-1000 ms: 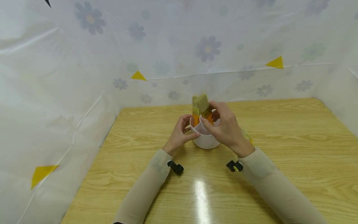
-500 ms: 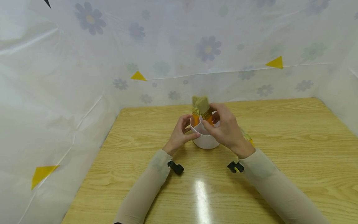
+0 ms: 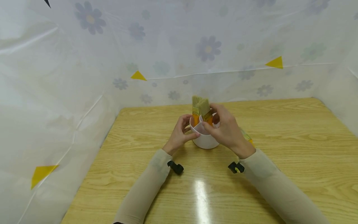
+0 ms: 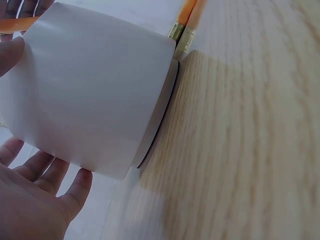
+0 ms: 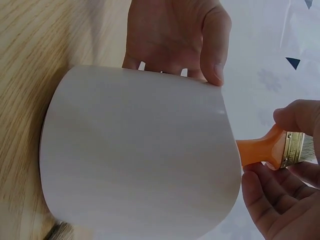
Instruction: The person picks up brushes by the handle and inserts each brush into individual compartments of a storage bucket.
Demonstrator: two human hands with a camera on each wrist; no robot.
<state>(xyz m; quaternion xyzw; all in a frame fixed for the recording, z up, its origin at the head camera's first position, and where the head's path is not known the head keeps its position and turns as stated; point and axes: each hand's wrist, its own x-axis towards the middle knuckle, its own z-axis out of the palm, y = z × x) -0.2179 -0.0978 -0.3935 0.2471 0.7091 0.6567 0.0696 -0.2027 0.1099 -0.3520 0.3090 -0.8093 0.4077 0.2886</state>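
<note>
A white cup-shaped holder (image 3: 205,142) with inner dividers stands upright on the wooden table. My left hand (image 3: 179,133) holds its left side, thumb near the front rim and fingers round the side. Between thumb and fingers my right hand (image 3: 226,129) pinches a paintbrush (image 5: 267,147) by its orange handle near the metal ferrule. Bristles point up, and the lower handle is inside the holder, hidden by its wall in the right wrist view. Next to it, another paintbrush (image 3: 195,109) stands bristles up in the holder's left compartment.
Just right of the holder, partly hidden behind my right wrist, a brush (image 3: 247,137) lies on the table (image 3: 293,149). A white flowered sheet (image 3: 173,56) with yellow triangles rises behind the table and along its sides.
The paintbrush in my right hand has sunk slightly lower into the holder, and its bristles have shifted a little right. My left hand and the holder look unmoved.
</note>
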